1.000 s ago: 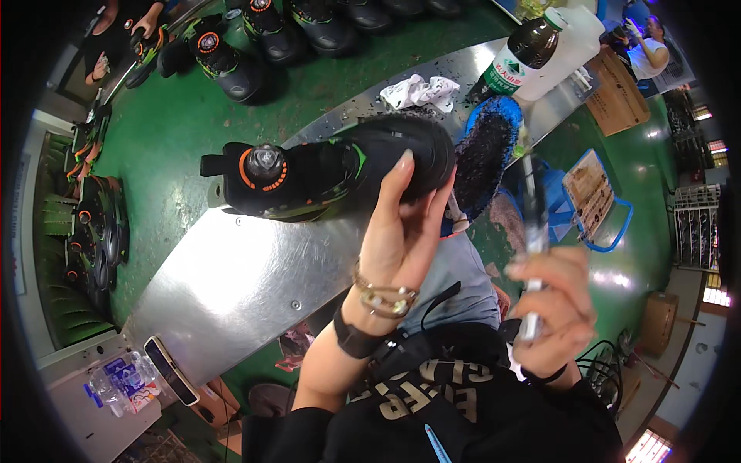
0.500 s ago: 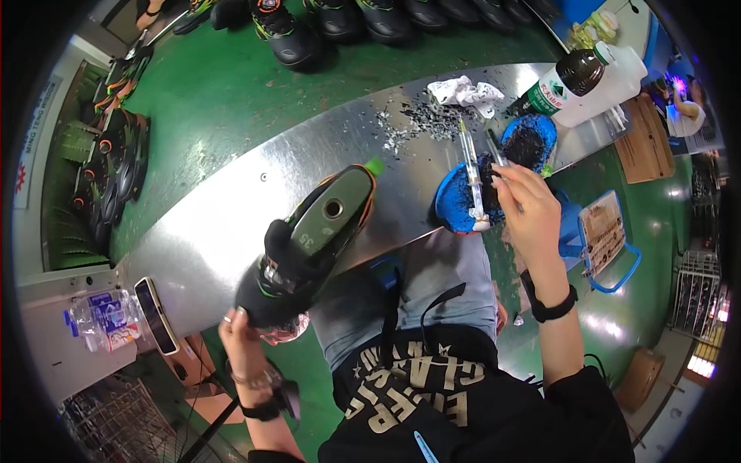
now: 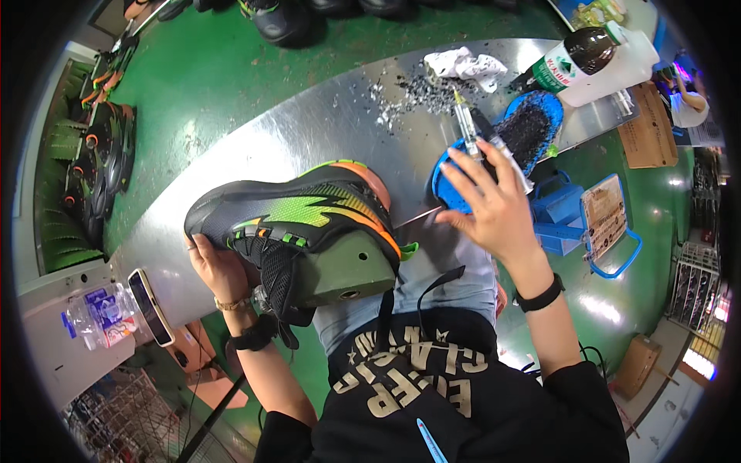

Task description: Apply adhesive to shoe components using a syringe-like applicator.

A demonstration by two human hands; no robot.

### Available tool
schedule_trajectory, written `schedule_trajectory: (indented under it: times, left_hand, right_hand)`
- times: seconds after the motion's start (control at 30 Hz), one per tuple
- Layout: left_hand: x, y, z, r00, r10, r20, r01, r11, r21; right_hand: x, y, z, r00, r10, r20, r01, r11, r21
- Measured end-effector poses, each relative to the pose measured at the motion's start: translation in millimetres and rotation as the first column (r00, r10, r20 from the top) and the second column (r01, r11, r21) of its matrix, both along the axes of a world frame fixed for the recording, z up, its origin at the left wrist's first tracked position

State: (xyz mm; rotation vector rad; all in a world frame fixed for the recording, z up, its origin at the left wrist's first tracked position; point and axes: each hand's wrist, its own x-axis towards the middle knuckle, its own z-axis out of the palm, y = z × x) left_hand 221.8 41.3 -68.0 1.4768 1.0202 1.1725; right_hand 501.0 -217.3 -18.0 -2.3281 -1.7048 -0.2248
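Observation:
A black sports shoe (image 3: pixel 309 212) with green and orange side panels lies on its side at the table's near edge, a dark green last (image 3: pixel 347 270) filling its opening. My left hand (image 3: pixel 220 270) is closed round the toe end. My right hand (image 3: pixel 494 204), fingers spread, hovers at the blue shoe-shaped trays, with no object visible in its grip. Under its fingertips lies a clear syringe (image 3: pixel 466 127), partly covered. Dark crumbs fill the blue tray (image 3: pixel 557 116) behind; the nearer blue tray (image 3: pixel 448 189) is partly hidden by my hand.
Dark scraps (image 3: pixel 413 100) and crumpled white paper (image 3: pixel 467 68) lie at the back of the metal table (image 3: pixel 285 147). A dark bottle (image 3: pixel 590 52) and white jug (image 3: pixel 629 69) stand at right. A phone (image 3: pixel 150 307) rests at left. Several shoes (image 3: pixel 278 23) stand beyond.
The shoe has turned from sole-down to its side, showing its coloured upper, with my left hand on the toe. My right hand's fingers have spread from a pinch above the tray.

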Motion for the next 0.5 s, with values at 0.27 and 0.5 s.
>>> schedule_trajectory:
  times: [0.27, 0.5]
  left_hand:
    - [-2.1, 7.0, -3.7, 0.982, -0.032, 0.184, 0.057, 0.989, -0.136]
    - [0.9, 14.1, -5.1, 0.962, 0.027, 0.272, 0.031, 0.977, -0.209]
  right_hand:
    - [22.8, -2.6, -9.5, 0.998, 0.059, 0.03, -0.063, 0.985, 0.163]
    - [30.1, -4.9, -5.4, 0.971, 0.133, -0.201, -0.074, 0.958, 0.276]
